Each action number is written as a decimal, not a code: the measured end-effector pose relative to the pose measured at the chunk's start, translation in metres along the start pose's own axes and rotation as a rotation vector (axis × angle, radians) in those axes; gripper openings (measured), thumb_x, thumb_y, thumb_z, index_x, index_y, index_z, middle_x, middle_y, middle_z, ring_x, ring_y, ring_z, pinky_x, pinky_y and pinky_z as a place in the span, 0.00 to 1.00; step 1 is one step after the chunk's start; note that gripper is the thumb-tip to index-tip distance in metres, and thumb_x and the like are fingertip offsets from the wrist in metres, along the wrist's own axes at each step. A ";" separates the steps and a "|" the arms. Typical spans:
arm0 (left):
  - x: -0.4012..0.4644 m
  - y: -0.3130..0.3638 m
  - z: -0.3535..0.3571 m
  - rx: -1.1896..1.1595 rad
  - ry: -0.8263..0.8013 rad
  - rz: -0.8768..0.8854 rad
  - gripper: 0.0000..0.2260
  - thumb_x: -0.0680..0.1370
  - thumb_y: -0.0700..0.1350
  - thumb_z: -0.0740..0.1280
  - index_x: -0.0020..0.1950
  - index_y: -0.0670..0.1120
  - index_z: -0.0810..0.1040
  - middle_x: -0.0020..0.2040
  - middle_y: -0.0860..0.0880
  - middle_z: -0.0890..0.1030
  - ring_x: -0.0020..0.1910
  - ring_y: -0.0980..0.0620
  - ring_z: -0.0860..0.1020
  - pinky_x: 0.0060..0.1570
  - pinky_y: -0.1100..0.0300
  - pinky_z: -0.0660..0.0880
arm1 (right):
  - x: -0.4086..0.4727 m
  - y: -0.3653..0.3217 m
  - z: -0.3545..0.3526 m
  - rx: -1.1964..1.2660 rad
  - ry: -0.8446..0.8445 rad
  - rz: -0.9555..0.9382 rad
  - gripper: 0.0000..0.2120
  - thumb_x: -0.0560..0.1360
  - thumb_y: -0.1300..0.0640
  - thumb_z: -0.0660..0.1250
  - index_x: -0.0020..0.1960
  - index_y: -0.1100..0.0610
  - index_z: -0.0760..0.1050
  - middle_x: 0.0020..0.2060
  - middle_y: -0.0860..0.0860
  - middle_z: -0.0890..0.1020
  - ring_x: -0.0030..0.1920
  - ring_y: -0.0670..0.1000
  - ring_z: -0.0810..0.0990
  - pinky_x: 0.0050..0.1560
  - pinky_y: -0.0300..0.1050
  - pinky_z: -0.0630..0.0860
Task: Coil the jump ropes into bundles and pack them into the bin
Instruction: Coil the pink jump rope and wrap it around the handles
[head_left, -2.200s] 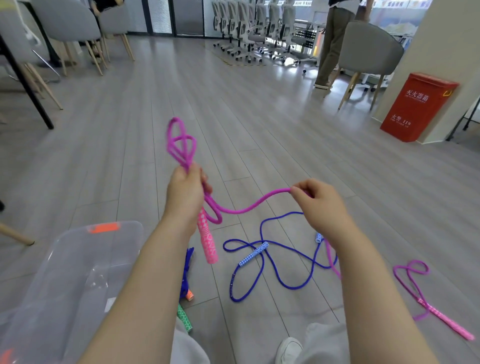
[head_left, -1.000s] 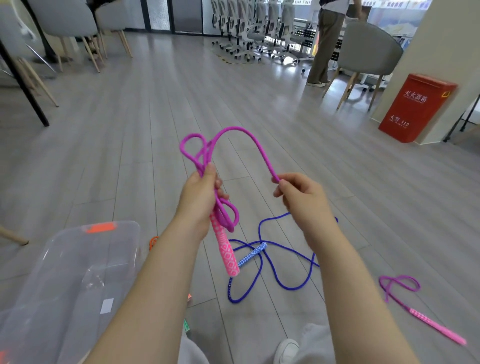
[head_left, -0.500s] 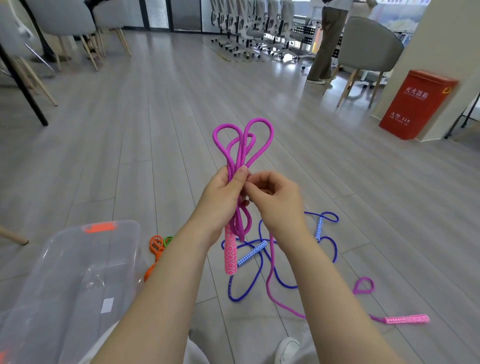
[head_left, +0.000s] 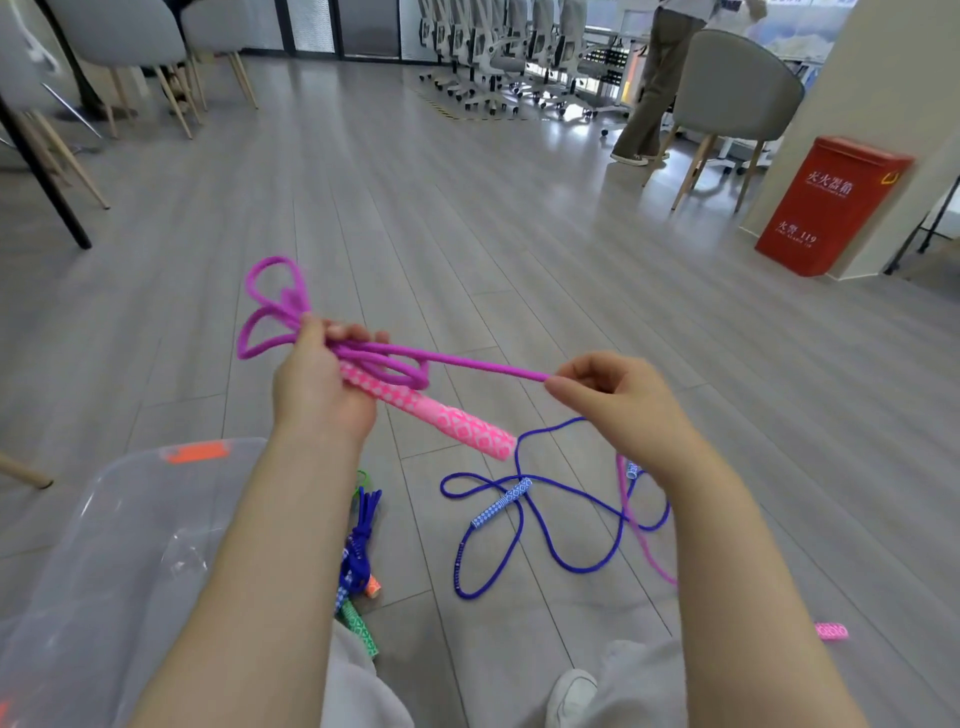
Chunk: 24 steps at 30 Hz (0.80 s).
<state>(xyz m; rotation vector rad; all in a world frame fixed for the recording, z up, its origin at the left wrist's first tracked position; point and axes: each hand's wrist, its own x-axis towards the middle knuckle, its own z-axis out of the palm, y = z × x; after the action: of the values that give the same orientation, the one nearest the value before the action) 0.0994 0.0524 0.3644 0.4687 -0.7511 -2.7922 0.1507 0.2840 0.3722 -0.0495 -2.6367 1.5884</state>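
Observation:
My left hand grips several loops of the purple-pink jump rope together with its pink patterned handle, which points down to the right. My right hand pinches the same rope's free strand, stretched taut between both hands. The strand drops behind my right forearm to the floor, ending at the second pink handle. A blue jump rope lies loose on the floor below my hands. The clear plastic bin stands at the lower left.
A blue coiled bundle with orange and green handles lies beside the bin by my knee. A red box stands at the right by a pillar. Chairs, a black table leg and a standing person are farther back.
My hands have drawn apart. The right hand pulled a strand out to the right and the left hand tilted the bundle sideways, loops now pointing left and the handle right.

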 end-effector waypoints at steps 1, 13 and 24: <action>0.002 0.004 -0.003 -0.007 0.044 0.048 0.17 0.84 0.48 0.56 0.36 0.47 0.66 0.22 0.55 0.70 0.22 0.58 0.72 0.36 0.56 0.76 | -0.001 0.001 -0.006 0.014 0.025 0.005 0.03 0.75 0.53 0.71 0.43 0.52 0.81 0.33 0.51 0.78 0.34 0.46 0.71 0.36 0.38 0.68; -0.039 -0.028 0.005 1.013 -0.488 0.089 0.06 0.83 0.46 0.59 0.52 0.48 0.75 0.44 0.50 0.85 0.34 0.55 0.78 0.36 0.62 0.76 | -0.001 -0.017 0.027 0.186 0.052 -0.105 0.04 0.77 0.58 0.69 0.47 0.57 0.82 0.36 0.52 0.80 0.38 0.46 0.75 0.41 0.39 0.73; -0.048 -0.036 0.008 1.044 -0.622 -0.036 0.09 0.83 0.47 0.59 0.53 0.46 0.77 0.36 0.52 0.80 0.43 0.48 0.83 0.50 0.52 0.81 | -0.006 -0.024 0.031 0.244 -0.003 -0.262 0.04 0.77 0.66 0.66 0.46 0.65 0.80 0.31 0.46 0.80 0.32 0.37 0.77 0.38 0.30 0.73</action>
<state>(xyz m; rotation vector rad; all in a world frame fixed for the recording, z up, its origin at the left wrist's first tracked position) 0.1366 0.1002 0.3640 -0.2988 -2.3292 -2.3258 0.1544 0.2455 0.3785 0.2965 -2.3135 1.7964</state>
